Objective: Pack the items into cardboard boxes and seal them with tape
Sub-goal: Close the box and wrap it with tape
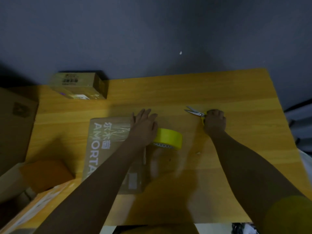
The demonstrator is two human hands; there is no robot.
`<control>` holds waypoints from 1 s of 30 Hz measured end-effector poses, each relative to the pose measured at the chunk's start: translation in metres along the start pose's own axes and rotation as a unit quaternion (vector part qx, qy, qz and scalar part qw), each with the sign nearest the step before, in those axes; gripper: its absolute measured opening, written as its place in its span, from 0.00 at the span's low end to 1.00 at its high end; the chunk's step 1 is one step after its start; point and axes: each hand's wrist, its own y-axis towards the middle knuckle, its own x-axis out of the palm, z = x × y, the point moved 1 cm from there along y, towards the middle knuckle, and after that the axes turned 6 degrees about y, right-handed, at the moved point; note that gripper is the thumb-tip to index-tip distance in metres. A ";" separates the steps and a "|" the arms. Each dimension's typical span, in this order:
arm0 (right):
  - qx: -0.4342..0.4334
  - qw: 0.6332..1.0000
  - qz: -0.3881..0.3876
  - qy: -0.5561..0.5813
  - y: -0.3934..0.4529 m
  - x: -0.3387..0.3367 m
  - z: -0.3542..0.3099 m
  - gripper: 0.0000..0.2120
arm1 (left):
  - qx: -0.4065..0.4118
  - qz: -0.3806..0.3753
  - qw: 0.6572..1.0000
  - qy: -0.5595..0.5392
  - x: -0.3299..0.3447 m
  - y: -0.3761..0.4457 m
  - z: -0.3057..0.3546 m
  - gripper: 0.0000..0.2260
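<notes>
- Surface (219,92): wood grain, yellow-brown, smooth with a slight sheen.
- Flat box (108,142), centre left: brown cardboard, matt; clear glossy film wrinkled across its top.
- Small box (79,85), upper left: cardboard, shiny clear tape bands.
- Tape roll (168,136): yellow, smooth outer face.
- Scissors (194,112): bright metal blades, yellow plastic handles.
- Wall, top: matt grey-blue.

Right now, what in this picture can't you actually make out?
- Head view: the scissors handles, covered by the right hand.
- The roll of yellow tape: its left part sits behind the left hand.
- The printed box: the left forearm crosses its lettering.
- The small box label: too blurred to read.
</notes>
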 end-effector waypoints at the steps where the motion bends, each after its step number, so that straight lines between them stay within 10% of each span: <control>1: -0.014 1.000 0.007 -0.019 0.000 0.002 -0.001 0.24 | -0.006 0.009 1.000 -0.010 0.000 -0.003 -0.004 0.19; 6: -0.100 0.986 0.057 0.124 -0.012 -0.003 -0.004 0.21 | -0.087 0.088 0.984 -0.125 0.006 -0.035 -0.025 0.23; 11: -0.127 0.884 -0.031 0.449 -0.041 -0.035 -0.031 0.11 | -0.116 -0.028 0.990 -0.075 0.011 -0.060 -0.045 0.44; 17: -0.209 0.882 -0.208 0.368 -0.082 -0.044 -0.083 0.14 | -0.112 -0.062 0.992 0.022 0.011 -0.059 -0.039 0.50; 30: -0.021 0.813 -0.191 0.549 -0.161 0.020 -0.097 0.18 | 0.206 -0.093 0.916 0.332 -0.034 -0.017 -0.050 0.45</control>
